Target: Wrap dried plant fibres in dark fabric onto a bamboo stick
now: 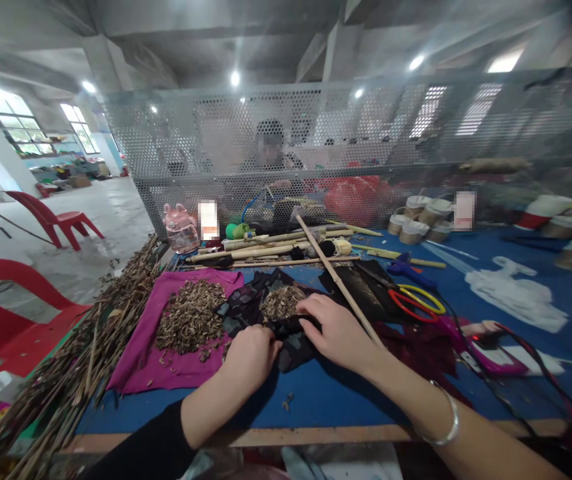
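Note:
A dark patterned cloth [296, 352] lies in front of me with a small heap of dried plant bits [279, 303] on it. My left hand [252, 353] is closed on the cloth's near left edge, its fingers curled under and partly hidden. Thumb and fingers of my right hand [333, 327] pinch a raised fold at the near right side, close beside the heap. To the left, a magenta cloth [136, 360] carries a larger pile of similar dried bits [191, 317]. A bamboo stick [333, 273] slants past my right hand.
Dry stalks [81, 333] line the table's left side. Behind the cloths lie bamboo sticks [266, 250]; scissors [416, 303], a magenta glue gun [491, 357] and a white plastic bag [516, 290] are at right. A perforated metal screen [176, 153] stands at the back, a person beyond it.

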### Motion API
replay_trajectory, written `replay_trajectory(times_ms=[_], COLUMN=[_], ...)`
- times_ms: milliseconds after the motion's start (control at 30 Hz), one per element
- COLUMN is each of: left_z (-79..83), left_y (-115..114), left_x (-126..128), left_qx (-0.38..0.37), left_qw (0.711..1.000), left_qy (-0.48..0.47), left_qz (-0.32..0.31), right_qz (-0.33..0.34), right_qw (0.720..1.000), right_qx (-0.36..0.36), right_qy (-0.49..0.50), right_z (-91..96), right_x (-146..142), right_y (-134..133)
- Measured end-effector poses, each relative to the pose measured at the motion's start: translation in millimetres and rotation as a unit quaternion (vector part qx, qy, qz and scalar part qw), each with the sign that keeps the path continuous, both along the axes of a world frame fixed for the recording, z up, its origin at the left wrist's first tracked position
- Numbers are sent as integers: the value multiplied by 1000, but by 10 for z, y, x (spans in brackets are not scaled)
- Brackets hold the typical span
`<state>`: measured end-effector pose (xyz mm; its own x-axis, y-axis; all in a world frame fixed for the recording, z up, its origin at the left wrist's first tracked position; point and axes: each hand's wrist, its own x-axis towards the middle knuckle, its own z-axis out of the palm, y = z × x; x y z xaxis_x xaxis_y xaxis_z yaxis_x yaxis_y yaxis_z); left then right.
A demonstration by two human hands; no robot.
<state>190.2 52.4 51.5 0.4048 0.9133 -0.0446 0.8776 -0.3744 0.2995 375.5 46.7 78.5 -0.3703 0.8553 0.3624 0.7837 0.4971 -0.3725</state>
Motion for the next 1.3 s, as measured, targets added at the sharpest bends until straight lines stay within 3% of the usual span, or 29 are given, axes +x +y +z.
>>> replay_trajectory(times_ms=[133,267,633,800,900,1067,1200,1300], left_z=[-89,-107,-111,-112,-47,226,393,450], left_y=[82,91,156,166,144,221,445,725], left_x=[49,26,57,-18,-162,-383,-278,-136], left_qx=[-12,-13,9,-15,-32,-10,9,-65], left_qw=[999,998,999,1000,995,989,985,986], left_qy=[43,54,46,-4,-89,-147,-175,-148], left_qz=[27,15,20,-10,-31,21,3,-38], right_qz=[-26,-55,-126,-115,-94,-54,-32,-31], right_qw=[999,996,984,983,986,991,988,983], right_qx=[-29,-54,-123,-143,-136,-119,-133,-151], right_qy=[31,36,8,-11,-20,-23,-70,-104], right_z=[-34,-124,-229,-237,-250,-275,-291,-268], right_x=[136,225,67,111,145,180,179,183], right_y=[-139,-190,-6,-35,-90,-182,-234,-266])
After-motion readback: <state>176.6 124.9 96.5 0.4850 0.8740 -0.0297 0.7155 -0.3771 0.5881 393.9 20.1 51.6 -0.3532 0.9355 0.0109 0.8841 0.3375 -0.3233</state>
